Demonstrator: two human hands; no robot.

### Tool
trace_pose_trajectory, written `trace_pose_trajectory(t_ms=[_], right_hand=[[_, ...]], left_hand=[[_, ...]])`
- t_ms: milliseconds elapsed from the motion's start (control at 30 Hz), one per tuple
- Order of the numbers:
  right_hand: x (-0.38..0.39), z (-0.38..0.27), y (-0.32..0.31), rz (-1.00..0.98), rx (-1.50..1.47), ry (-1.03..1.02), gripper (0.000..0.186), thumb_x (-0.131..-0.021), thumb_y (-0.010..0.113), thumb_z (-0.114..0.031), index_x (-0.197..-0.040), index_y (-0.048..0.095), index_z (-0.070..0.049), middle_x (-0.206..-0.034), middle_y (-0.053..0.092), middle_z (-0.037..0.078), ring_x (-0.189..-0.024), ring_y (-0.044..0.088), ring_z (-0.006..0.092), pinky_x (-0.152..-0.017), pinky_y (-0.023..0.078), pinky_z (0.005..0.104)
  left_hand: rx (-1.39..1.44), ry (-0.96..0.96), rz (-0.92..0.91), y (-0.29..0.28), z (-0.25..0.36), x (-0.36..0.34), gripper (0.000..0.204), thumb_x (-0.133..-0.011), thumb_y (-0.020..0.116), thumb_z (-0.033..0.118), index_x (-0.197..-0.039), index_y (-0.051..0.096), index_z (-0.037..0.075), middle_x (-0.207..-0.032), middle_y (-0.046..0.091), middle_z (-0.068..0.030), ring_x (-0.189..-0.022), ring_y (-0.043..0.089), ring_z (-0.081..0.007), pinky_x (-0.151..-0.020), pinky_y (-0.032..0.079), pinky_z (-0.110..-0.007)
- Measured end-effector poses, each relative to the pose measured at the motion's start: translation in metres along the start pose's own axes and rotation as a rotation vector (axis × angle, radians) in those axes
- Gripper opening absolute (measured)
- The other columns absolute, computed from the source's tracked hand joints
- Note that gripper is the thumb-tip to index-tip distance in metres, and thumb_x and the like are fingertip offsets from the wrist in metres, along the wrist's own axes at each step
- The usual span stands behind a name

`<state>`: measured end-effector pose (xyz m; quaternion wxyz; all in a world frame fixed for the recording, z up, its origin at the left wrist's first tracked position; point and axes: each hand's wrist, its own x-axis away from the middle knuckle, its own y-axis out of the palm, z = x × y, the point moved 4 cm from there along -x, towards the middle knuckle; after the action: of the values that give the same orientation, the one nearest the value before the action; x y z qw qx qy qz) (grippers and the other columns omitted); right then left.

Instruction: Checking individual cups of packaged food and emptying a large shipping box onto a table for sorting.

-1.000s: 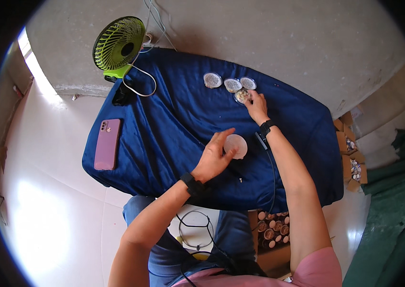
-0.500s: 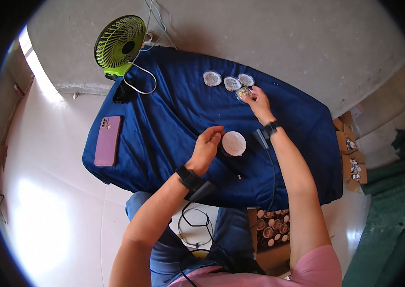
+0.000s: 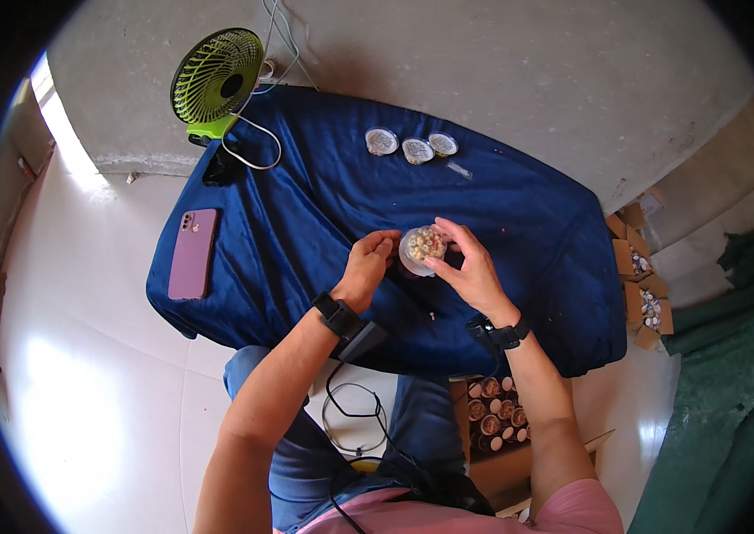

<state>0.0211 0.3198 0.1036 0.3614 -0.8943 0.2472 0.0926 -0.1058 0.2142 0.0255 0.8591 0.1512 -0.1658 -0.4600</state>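
Note:
My right hand [image 3: 467,267] grips a small clear container of pale, bumpy pieces [image 3: 430,240], held on or just over a round translucent lid [image 3: 414,265] near the middle of the blue cloth [image 3: 306,214]. My left hand [image 3: 368,271] has its fingers curled closed beside the container's left side; whatever they hold, if anything, is hidden. At the back sit three small round containers with silvery-white tops [image 3: 381,139], and a thin clear strip [image 3: 459,169] lies beside them.
A green fan [image 3: 217,76] with cables stands at back left, and a pink phone [image 3: 192,258] lies at left. Cardboard boxes of small items [image 3: 644,311] are beside the right edge; another box of jars [image 3: 492,414] is below the front edge. A grey wall [image 3: 519,71] runs behind.
My right hand has brought a container from the back group to the middle, above the round lid. My left hand has moved slightly up and is curled beside it.

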Motion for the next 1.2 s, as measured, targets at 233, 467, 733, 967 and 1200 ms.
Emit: trace_pose_trajectory(t_ms=[233,467,733,967,1200], right_hand=[[0.005,0.000,0.006,0.018,0.149,-0.043,0.056,-0.077,0.073,-0.017,-0.126,0.049,-0.002,-0.117,0.057,0.014,-0.110,0.053,0.0287,-0.095,0.042,0.0369],[0.009,0.024,0.008,-0.009,0.031,0.030,0.056,-0.076,0.075,-0.023,-0.122,0.054,0.001,-0.120,0.056,0.015,-0.109,0.055,0.0293,-0.094,0.043,0.0365],[0.013,0.024,0.014,-0.018,-0.041,0.107,0.055,-0.079,0.073,-0.023,-0.124,0.052,0.000,-0.118,0.057,0.012,-0.106,0.057,0.0236,-0.081,0.049,0.0313],[0.014,0.018,0.017,-0.007,-0.070,0.089,0.056,-0.082,0.071,-0.022,-0.128,0.048,0.000,-0.120,0.055,0.012,-0.104,0.058,0.0203,-0.073,0.050,0.0258],[0.015,0.019,0.019,0.004,-0.072,0.106,0.059,-0.081,0.072,-0.021,-0.131,0.046,-0.001,-0.121,0.055,0.012,-0.104,0.058,0.0192,-0.073,0.051,0.0255]], left_hand=[[-0.080,0.057,-0.056,0.004,0.000,0.000,0.033,-0.096,0.052,0.020,-0.120,0.054,-0.002,-0.109,0.061,-0.0071,-0.100,0.057,-0.0140,-0.092,0.044,-0.028],[-0.086,0.067,-0.045,0.010,0.010,0.008,0.032,-0.095,0.052,0.015,-0.123,0.054,0.001,-0.107,0.061,-0.0067,-0.099,0.056,-0.0133,-0.091,0.043,-0.027],[-0.030,0.059,-0.104,0.010,0.004,0.003,0.038,-0.096,0.049,0.012,-0.132,0.048,0.000,-0.112,0.060,-0.0063,-0.102,0.055,-0.0130,-0.091,0.042,-0.025],[-0.017,0.039,-0.087,0.006,-0.002,0.000,0.035,-0.097,0.048,0.017,-0.130,0.052,0.006,-0.119,0.059,-0.0059,-0.110,0.056,-0.0171,-0.100,0.042,-0.031],[0.031,0.034,-0.069,0.008,0.001,0.004,0.035,-0.097,0.048,0.013,-0.129,0.050,0.000,-0.112,0.060,-0.0058,-0.103,0.055,-0.0122,-0.091,0.042,-0.025]])
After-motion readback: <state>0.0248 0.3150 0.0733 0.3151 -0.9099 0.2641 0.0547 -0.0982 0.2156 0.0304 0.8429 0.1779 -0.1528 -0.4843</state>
